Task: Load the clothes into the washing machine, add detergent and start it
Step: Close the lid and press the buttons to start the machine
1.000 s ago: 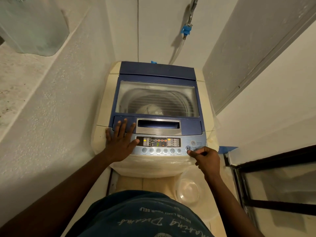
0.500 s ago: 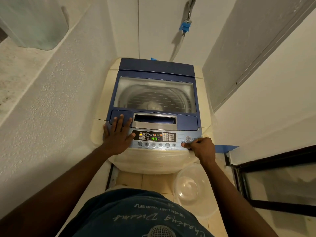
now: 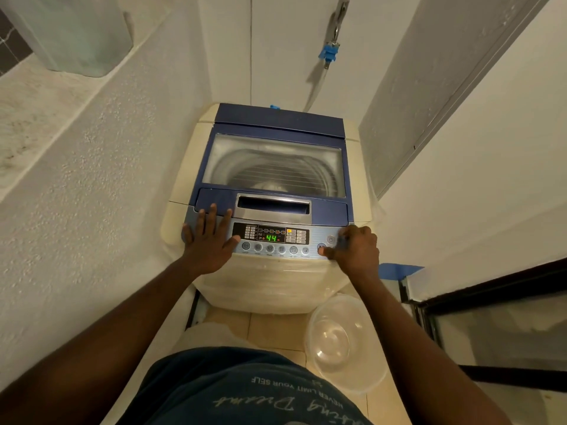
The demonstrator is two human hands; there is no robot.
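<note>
A cream top-loading washing machine with a blue lid stands between two walls, lid down. Through the lid window I see the drum and a pale heap of clothes. The control panel shows a green "44". My left hand lies flat, fingers spread, on the machine's left front corner beside the panel. My right hand is curled at the panel's right end, its thumb on the round button below the power button.
A clear plastic basin sits on the tiled floor at the machine's right foot. A tap with a blue hose fitting hangs on the back wall. A dark-framed glass door is at the right; a ledge runs along the left wall.
The display went from a "1" to a green "44". My right hand shifted slightly on the panel's right end and stays on the lower round button. My left hand has kept its place.
</note>
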